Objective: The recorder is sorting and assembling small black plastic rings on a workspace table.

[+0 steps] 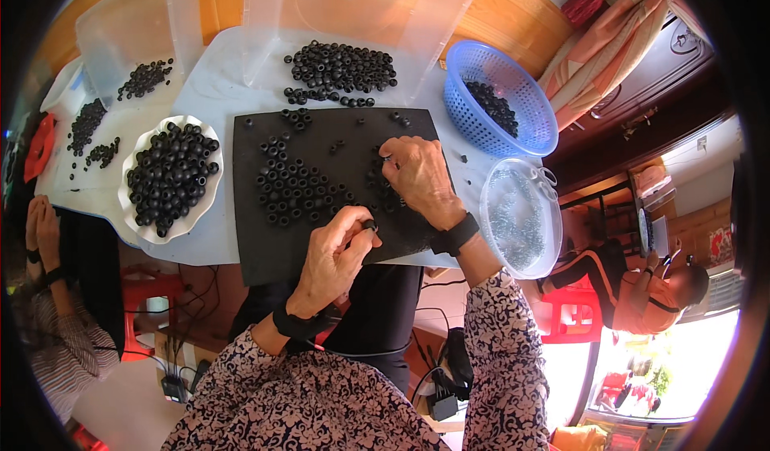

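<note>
My left hand (327, 252) is closed, with a black bead (369, 225) pinched between thumb and forefinger over the near part of a black mat (257, 262). Farther right, my right hand (423, 177) reaches over the mat with its fingertips pressed together beside several black beads. Whatever those fingertips hold is too small to make out. Left of my hands, a cluster of black beads (297, 190) is spread on the mat, many with their holes facing up. Both of my wrists wear dark bands.
A scalloped white dish (126, 177) full of black beads stands at left. Behind the mat lies a bead pile (341, 66) near a clear plastic bin (457, 10). At right are a blue basket (457, 82) and a round clear tray (525, 268) holding tiny clear pieces. Another person's hands (44, 230) show at far left.
</note>
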Demonstrator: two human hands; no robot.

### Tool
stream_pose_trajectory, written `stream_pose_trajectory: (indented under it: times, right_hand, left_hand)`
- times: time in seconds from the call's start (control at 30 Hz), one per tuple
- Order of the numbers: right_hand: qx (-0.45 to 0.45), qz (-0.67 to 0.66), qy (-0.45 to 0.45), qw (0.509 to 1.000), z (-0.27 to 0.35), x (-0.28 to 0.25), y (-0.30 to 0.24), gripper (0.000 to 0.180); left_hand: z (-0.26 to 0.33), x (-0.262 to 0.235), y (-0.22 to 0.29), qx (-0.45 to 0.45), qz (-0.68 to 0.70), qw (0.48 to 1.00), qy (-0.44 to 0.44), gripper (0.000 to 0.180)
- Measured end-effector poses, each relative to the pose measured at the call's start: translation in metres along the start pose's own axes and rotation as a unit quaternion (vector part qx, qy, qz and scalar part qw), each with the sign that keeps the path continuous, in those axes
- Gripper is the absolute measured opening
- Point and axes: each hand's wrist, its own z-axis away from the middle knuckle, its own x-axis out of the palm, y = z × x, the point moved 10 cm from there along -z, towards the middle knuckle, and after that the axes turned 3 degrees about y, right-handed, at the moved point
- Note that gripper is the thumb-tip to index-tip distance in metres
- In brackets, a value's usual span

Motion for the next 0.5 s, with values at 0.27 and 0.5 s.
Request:
stream_pose_trajectory:
  times: [0.27, 0.5]
  right_hand:
    - [0.260, -0.358, -0.037, 0.896, 0.039, -0.010, -0.001, 0.019]
    - [0.257, -0.533, -0.043, 0.805, 0.066, 0.000, -0.033, 0.019]
  left_hand:
    - [-0.003, -0.006, -0.010, -0.013, 0.100, 0.995, 0.026, 0.016]
    - [-0.003, -0.005, 0.000, 0.018, 0.096, 0.995, 0.010, 0.017]
